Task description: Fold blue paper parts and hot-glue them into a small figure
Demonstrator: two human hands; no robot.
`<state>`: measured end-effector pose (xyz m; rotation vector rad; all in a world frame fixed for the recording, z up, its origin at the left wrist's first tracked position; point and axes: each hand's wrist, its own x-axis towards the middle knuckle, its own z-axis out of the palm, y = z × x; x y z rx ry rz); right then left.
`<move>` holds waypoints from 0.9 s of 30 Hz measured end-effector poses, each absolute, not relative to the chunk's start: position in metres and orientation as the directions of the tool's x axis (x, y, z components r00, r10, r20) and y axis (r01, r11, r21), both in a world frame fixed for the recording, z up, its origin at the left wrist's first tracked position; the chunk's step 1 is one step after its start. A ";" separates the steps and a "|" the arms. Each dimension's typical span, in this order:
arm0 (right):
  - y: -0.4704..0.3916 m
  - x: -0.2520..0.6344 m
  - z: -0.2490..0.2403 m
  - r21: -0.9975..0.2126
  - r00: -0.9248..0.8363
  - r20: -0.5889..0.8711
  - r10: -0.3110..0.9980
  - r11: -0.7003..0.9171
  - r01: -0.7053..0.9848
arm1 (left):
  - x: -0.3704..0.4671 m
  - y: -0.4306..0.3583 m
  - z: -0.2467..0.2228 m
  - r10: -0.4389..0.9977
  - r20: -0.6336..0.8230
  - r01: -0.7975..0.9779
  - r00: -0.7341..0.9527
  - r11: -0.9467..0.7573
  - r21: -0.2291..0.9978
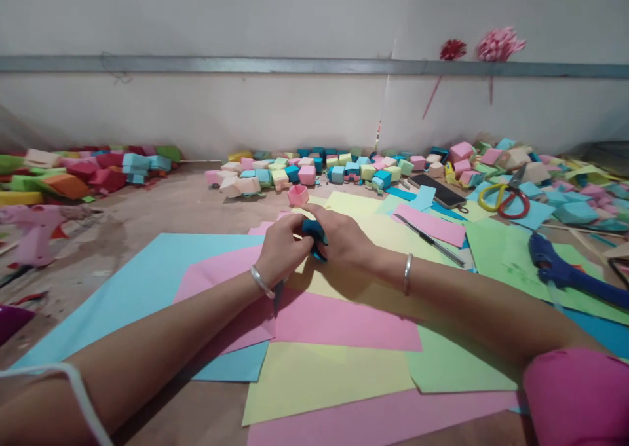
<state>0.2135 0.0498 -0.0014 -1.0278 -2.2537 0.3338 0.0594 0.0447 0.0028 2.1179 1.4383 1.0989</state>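
My left hand [282, 246] and my right hand [344, 236] meet over the middle of the table, fingers closed around a small dark blue folded paper piece [316, 228]. The fingers hide much of its shape. Just beyond my fingertips stands a small pink paper box [297, 195], its top uncovered. A dark pointed thing [278, 297] shows below my left wrist; I cannot tell what it is. Under both hands lie overlapping sheets, among them a yellow sheet [329, 380], a pink sheet [344, 321] and a light blue sheet [122, 289].
Rows of small paper boxes [307, 174] line the wall. At right lie scissors [506, 200], a phone [437, 190], a slim cutter-like tool [430, 240] and a blue glue gun [574, 276]. A pink glue gun [37, 230] sits at left. A white cord [81, 390] crosses my left forearm.
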 end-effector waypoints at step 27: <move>0.045 0.212 -0.007 -0.618 -0.115 0.439 0.891 0.393 0.681 | 0.058 0.046 -0.006 0.782 0.565 0.551 0.263 -0.602 0.577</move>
